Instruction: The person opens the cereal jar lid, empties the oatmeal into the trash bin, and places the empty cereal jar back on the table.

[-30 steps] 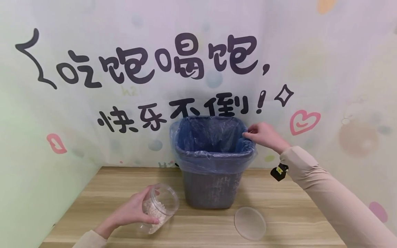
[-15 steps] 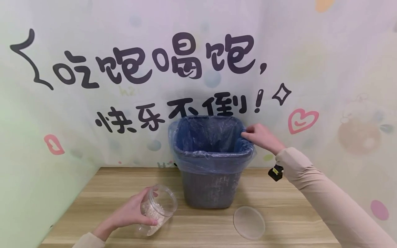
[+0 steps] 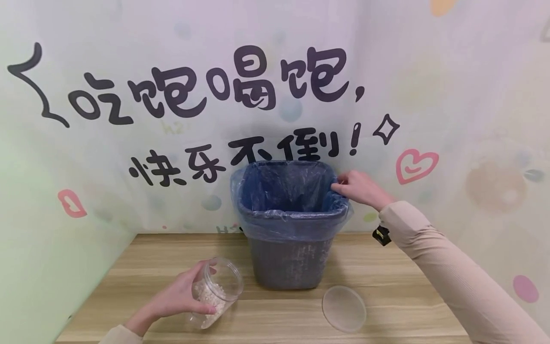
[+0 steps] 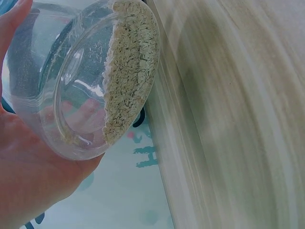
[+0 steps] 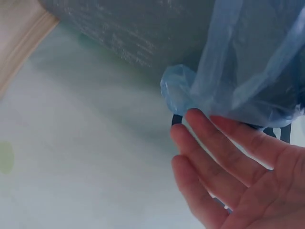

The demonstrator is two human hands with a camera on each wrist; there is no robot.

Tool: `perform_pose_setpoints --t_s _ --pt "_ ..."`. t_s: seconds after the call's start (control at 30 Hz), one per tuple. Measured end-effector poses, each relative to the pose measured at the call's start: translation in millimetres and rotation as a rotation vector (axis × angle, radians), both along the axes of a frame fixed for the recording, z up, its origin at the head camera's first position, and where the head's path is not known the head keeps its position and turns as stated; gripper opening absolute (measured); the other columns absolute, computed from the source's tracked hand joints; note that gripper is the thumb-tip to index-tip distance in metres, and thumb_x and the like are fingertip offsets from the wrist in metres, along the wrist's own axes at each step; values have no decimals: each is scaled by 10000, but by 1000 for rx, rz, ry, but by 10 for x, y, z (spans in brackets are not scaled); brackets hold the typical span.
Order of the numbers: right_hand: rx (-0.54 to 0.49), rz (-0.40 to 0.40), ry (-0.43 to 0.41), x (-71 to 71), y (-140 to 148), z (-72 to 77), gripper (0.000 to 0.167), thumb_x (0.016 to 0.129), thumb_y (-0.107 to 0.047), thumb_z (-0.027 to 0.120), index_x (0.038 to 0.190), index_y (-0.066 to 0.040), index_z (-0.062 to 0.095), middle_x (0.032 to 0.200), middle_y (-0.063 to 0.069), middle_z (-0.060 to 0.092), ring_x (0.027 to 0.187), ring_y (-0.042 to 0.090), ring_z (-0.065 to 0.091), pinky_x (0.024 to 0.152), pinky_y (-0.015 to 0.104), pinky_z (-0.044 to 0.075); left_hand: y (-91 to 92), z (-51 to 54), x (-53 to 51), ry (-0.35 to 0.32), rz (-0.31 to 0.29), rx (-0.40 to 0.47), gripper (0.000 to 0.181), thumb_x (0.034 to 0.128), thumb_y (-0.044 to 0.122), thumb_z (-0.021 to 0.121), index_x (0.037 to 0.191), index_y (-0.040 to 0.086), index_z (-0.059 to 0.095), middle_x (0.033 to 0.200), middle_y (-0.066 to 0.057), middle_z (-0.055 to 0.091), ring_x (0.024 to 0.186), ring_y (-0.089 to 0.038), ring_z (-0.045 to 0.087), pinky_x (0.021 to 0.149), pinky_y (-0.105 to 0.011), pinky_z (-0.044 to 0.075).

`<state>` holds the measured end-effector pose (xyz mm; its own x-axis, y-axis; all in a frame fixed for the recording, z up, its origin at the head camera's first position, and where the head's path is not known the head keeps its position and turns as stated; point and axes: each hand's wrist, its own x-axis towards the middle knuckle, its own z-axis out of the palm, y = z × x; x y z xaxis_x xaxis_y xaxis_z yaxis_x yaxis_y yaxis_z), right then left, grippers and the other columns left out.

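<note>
My left hand point(image 3: 178, 294) holds a clear plastic jar point(image 3: 216, 291) by its side, low over the table. The jar leans with its open mouth toward the bin, and pale rice-like grains point(image 4: 133, 67) lie along its lower side. A dark trash bin point(image 3: 292, 263) stands upright at the middle, with a blue plastic bag point(image 3: 288, 227) lining it and folded over its rim. At the right rim my right hand point(image 3: 363, 188) grips the edge of the lined bin. In the right wrist view its fingers point(image 5: 214, 143) lie outside against the bag; the thumb is hidden.
A round translucent lid point(image 3: 343, 309) lies flat on the wooden table point(image 3: 399, 296), right of the bin's base. Close behind the bin is a wall point(image 3: 193, 28) printed with large dark characters. A side wall point(image 3: 38, 267) borders the table at left.
The head view has turned slightly right, so the scene drifts left. Both hands keep their holds on the jar and the bin; the bin and lid stay in place.
</note>
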<state>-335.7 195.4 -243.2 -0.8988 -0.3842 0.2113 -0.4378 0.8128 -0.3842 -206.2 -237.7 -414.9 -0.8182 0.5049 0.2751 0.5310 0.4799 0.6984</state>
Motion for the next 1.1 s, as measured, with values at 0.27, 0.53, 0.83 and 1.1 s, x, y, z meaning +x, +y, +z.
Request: perform_pose_setpoints --t_s 0.27,0.53,0.83,1.1 --pt "75 0 11 8 0 35 371 916 -285 532 997 46 681 886 126 681 769 243 613 690 410 503 -35 89 -63 30 31 -21 943 653 289 891 1399 -1 393 1218 -191 574 1100 -414 546 885 -425 481" --pt "83 -5 14 -1 0 33 366 918 -283 522 1013 33 682 927 140 683 794 251 617 719 423 506 -152 287 -198 -16 77 27 935 654 186 884 1383 -75 361 1276 -287 500 1170 -500 474 933 -605 414" --pt "95 -1 16 1 1 39 363 920 -281 516 1019 29 679 937 142 686 810 259 623 728 437 504 -255 566 -302 88 227 -58 950 644 290 891 1373 -43 383 1281 -277 524 1136 -457 517 885 -592 459" --pt "91 -5 5 3 0 42 343 919 -281 511 983 12 677 935 141 685 813 263 618 724 433 500 -341 835 -372 36 281 -77 980 692 303 871 1430 -25 317 1317 -268 500 1150 -416 507 895 -581 456"
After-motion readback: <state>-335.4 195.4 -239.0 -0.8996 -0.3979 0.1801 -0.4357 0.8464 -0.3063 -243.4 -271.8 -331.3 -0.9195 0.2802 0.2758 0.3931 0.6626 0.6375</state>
